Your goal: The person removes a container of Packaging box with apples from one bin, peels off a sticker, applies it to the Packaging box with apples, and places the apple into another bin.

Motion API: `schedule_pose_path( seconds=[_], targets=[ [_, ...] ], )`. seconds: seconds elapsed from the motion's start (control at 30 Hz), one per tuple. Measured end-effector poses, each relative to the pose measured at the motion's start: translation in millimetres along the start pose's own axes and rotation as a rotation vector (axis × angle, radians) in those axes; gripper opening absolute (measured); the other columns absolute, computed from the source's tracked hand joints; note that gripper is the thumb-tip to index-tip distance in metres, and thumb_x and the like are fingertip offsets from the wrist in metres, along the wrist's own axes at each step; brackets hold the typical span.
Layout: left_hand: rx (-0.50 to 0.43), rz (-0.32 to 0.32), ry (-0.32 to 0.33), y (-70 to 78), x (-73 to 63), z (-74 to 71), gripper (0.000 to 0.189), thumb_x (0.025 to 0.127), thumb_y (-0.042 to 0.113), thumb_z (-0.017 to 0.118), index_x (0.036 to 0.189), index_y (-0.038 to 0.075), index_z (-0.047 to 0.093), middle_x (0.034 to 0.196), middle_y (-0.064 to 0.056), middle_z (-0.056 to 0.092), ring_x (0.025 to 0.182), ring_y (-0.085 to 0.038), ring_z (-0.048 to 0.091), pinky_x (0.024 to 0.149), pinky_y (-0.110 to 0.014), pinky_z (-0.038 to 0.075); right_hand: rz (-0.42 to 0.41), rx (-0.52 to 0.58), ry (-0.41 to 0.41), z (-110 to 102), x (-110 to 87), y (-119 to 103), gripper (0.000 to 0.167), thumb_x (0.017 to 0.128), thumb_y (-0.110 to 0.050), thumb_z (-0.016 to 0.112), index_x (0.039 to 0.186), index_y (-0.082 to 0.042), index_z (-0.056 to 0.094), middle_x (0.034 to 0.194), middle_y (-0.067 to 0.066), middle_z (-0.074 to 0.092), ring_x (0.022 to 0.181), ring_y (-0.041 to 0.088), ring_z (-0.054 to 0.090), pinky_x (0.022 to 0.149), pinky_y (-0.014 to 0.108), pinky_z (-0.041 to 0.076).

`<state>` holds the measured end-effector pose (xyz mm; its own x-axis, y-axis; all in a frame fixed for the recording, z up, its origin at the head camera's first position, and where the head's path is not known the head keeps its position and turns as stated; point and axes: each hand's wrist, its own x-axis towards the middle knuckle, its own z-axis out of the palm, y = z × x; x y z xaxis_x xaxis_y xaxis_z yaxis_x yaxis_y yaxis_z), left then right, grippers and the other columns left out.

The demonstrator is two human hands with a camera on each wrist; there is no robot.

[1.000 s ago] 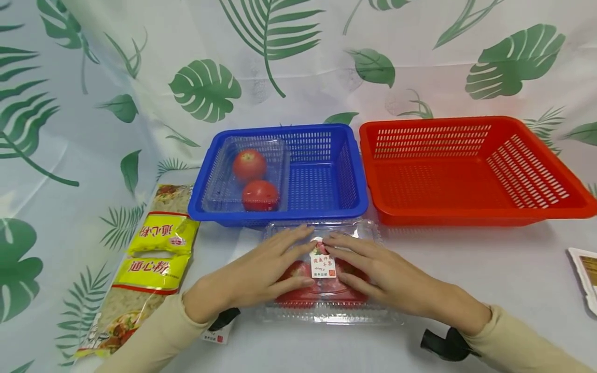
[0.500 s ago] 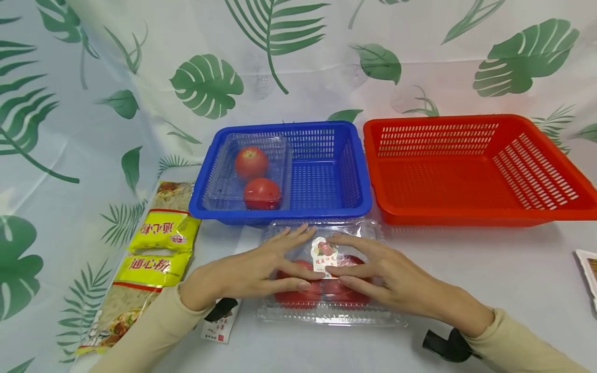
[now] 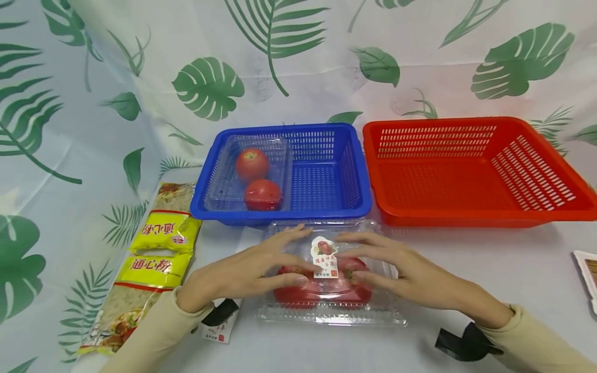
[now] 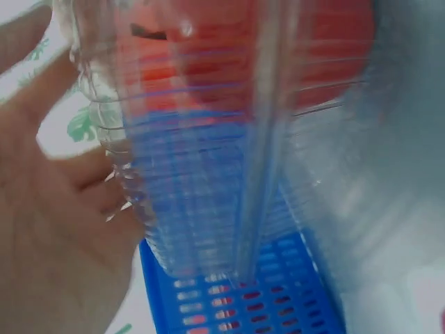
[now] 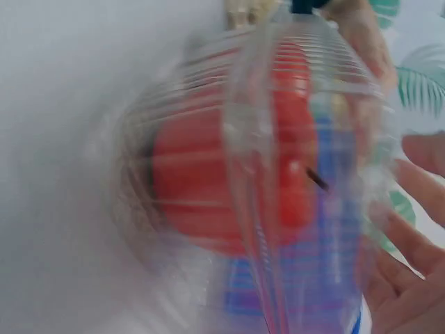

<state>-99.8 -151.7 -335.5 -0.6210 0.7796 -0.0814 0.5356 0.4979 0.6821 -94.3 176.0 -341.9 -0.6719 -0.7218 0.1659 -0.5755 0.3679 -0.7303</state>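
Observation:
A clear plastic clamshell box (image 3: 331, 314) lies closed on the table with red apples (image 3: 298, 296) inside. On its lid is a white label (image 3: 325, 261) with printed writing and a fruit picture. My left hand (image 3: 252, 269) is spread over the lid's left side, its fingertips beside the label. Over the right side, my right hand (image 3: 406, 269) has loosely bent, spread fingers, the tips just right of the label. In the left wrist view, the box's ribbed side stands beside my palm; in the right wrist view it is blurred, with an apple (image 5: 229, 160) showing through.
Behind the box sit a blue basket (image 3: 280, 215), with another clear box of red apples (image 3: 263, 194), and a red basket (image 3: 466, 220). Yellow-banded food packs (image 3: 163, 228) lie at the left. A printed label strip (image 3: 218, 331) is under my left wrist.
Both hands pressed around the label earlier; my right hand has since drawn off to the right and my left fingers slightly leftward, leaving the whole label showing. The box has stayed put.

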Motion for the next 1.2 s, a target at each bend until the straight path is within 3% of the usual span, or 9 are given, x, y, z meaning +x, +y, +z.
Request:
schedule_pose_path(
  seconds=[0.2,0.37,0.47,0.6,0.7,0.83,1.0,1.07,1.2],
  targets=[
    [0.003,-0.046,0.358,-3.2,-19.6,-0.7,0.023,0.106,0.025,0.065,0.126,0.017,0.071,0.149,-0.003,0.053,0.140,-0.024,0.049,0.115,-0.054,0.043,0.041,0.168,0.154,-26.3,-19.3,11.4,0.033,0.101,0.005,0.061,0.126,-0.013,0.072,0.121,0.001,0.072,0.114,0.012,0.066,0.097,0.027,0.056],
    [-0.038,-0.198,0.562,-9.5,-32.3,-2.0,0.019,0.103,0.022,0.069,0.117,0.010,0.065,0.120,-0.004,0.062,0.114,-0.021,0.061,0.101,-0.047,0.054,0.198,0.246,0.050,-43.6,-37.3,34.8,0.023,0.108,-0.001,0.052,0.116,-0.005,0.073,0.102,0.006,0.075,0.090,0.019,0.070,0.080,0.028,0.060],
    [-0.137,-0.404,0.537,-13.4,-37.2,-2.2,0.038,0.103,0.033,0.069,0.124,0.004,0.056,0.112,-0.007,0.063,0.101,-0.021,0.063,0.091,-0.040,0.056,0.310,0.262,-0.045,-44.0,-41.8,47.8,0.027,0.111,-0.009,0.048,0.121,0.001,0.071,0.102,0.008,0.075,0.087,0.021,0.070,0.077,0.029,0.060],
    [-0.339,-0.600,0.389,-19.3,-37.9,0.6,0.072,0.101,0.051,0.065,0.145,-0.001,0.041,0.119,-0.014,0.065,0.095,-0.022,0.066,0.085,-0.038,0.057,0.450,0.360,-0.122,-35.0,-41.4,59.2,0.042,0.113,-0.020,0.045,0.133,0.013,0.060,0.111,0.012,0.074,0.090,0.021,0.072,0.077,0.032,0.061],
    [-0.486,-0.613,0.322,-26.1,-33.7,5.3,0.082,0.101,0.054,0.062,0.154,-0.001,0.035,0.129,-0.019,0.062,0.099,-0.025,0.068,0.091,-0.045,0.058,0.505,0.452,-0.146,-28.9,-37.4,64.9,0.053,0.114,-0.026,0.042,0.143,0.018,0.048,0.122,0.018,0.071,0.100,0.021,0.073,0.084,0.030,0.061],
    [-0.625,-0.613,0.291,-34.7,-24.7,12.4,0.087,0.100,0.053,0.061,0.160,-0.002,0.029,0.146,-0.026,0.051,0.113,-0.034,0.067,0.103,-0.054,0.052,0.486,0.558,-0.142,-25.8,-29.8,70.9,0.058,0.115,-0.027,0.038,0.152,0.019,0.035,0.139,0.027,0.060,0.114,0.017,0.069,0.095,0.025,0.056],
    [-0.801,-0.610,0.261,-37.6,-13.4,19.7,0.094,0.099,0.047,0.064,0.164,-0.002,0.016,0.166,-0.028,0.026,0.139,-0.046,0.047,0.115,-0.064,0.038,0.490,0.616,-0.118,-22.8,-22.2,75.6,0.059,0.115,-0.027,0.040,0.155,0.015,0.032,0.147,0.026,0.053,0.118,0.008,0.064,0.100,0.021,0.052],
    [-0.832,-0.600,0.268,-37.7,-12.2,21.0,0.092,0.099,0.044,0.065,0.165,0.001,0.017,0.165,-0.027,0.027,0.142,-0.045,0.044,0.115,-0.064,0.038,0.500,0.624,-0.118,-22.2,-20.0,76.7,0.060,0.114,-0.028,0.041,0.156,0.014,0.031,0.147,0.022,0.053,0.120,0.007,0.062,0.100,0.020,0.051],
    [-0.808,-0.576,0.312,-38.6,-14.1,24.0,0.080,0.098,0.042,0.068,0.164,0.013,0.032,0.145,-0.022,0.052,0.130,-0.034,0.055,0.108,-0.052,0.048,0.504,0.648,-0.125,-22.4,-19.4,76.9,0.062,0.114,-0.028,0.042,0.157,0.015,0.028,0.148,0.021,0.052,0.122,0.009,0.060,0.101,0.020,0.050]
  ],
)
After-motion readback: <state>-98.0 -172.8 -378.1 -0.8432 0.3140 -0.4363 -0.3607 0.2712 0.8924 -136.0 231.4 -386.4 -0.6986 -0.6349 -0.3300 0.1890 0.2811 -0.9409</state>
